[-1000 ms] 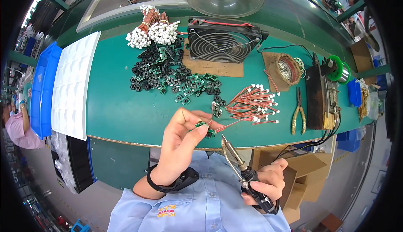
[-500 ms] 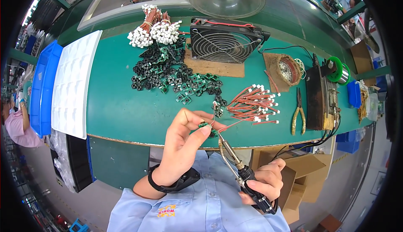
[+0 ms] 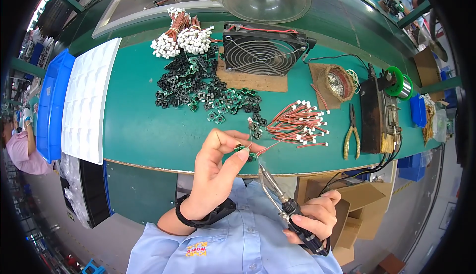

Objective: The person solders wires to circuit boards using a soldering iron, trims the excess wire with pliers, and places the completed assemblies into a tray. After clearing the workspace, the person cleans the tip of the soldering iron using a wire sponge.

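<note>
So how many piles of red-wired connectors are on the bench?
2: a bundled pile at the far edge left of the fan, and a loose pile beside the pliers. Others may be hidden.

The small green board (image 3: pixel 244 150) in the left grip (image 3: pixel 218 167) was mostly hidden by fingertips. Its parts were too small to tell. The soldering iron (image 3: pixel 277 194) handle vanished inside the right grip (image 3: pixel 312 219).

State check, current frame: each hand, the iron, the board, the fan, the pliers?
left hand: pinching a small green board
small green board: held off the table, red wire attached
right hand: gripping the iron's handle
soldering iron: tip at the board
fan: lying flat, blades unclear
pliers: lying on table, untouched
</note>
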A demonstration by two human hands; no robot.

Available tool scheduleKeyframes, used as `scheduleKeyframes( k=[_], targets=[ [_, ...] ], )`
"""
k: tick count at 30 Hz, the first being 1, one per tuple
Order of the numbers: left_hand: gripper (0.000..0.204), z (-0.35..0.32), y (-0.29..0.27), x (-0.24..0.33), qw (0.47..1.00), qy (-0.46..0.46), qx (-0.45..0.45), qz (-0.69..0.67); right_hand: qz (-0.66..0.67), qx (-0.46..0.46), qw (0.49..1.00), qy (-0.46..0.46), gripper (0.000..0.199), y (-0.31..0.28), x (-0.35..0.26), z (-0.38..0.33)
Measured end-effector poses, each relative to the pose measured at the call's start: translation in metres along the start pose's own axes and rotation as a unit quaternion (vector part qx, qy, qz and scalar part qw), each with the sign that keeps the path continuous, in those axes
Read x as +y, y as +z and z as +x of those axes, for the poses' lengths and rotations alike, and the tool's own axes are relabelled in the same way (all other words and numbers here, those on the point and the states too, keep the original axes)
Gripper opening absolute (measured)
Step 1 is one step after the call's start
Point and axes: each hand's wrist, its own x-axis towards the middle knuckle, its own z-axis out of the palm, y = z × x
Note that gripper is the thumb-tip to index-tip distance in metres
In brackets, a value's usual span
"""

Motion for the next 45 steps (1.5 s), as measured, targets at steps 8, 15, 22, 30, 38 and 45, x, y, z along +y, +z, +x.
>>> scheduleKeyframes(
  k=[8, 15, 22, 30, 38, 45],
  targets=[
    [0.01, 0.001, -0.008, 0.002, 0.998, -0.021, -0.045, -0.048, 0.04, 0.226, 0.97, 0.08, 0.034, 0.008, 0.01, -0.01],
    [0.012, 0.0, -0.005, 0.001, 0.999, -0.018, -0.039, 0.031, 0.048, 0.024, 0.998, 0.021, 0.035, -0.009, 0.006, 0.001],
    [0.014, 0.0, -0.006, -0.003, 0.988, 0.023, -0.04, 0.15, 0.05, -0.005, 0.998, 0.022, 0.037, -0.006, 0.005, 0.003],
    [0.014, -0.001, -0.005, -0.006, 0.987, 0.032, -0.034, 0.157, 0.044, -0.014, 0.998, 0.032, 0.037, -0.006, 0.004, 0.003],
    [0.014, -0.001, -0.007, -0.008, 0.978, 0.065, -0.026, 0.196, 0.042, 0.01, 0.999, 0.018, 0.033, -0.01, 0.008, -0.001],
    [0.01, -0.001, -0.004, 0.004, 0.998, -0.02, -0.047, 0.048, 0.066, 0.113, 0.991, 0.029, 0.034, -0.002, 0.013, -0.009]
  ],
)
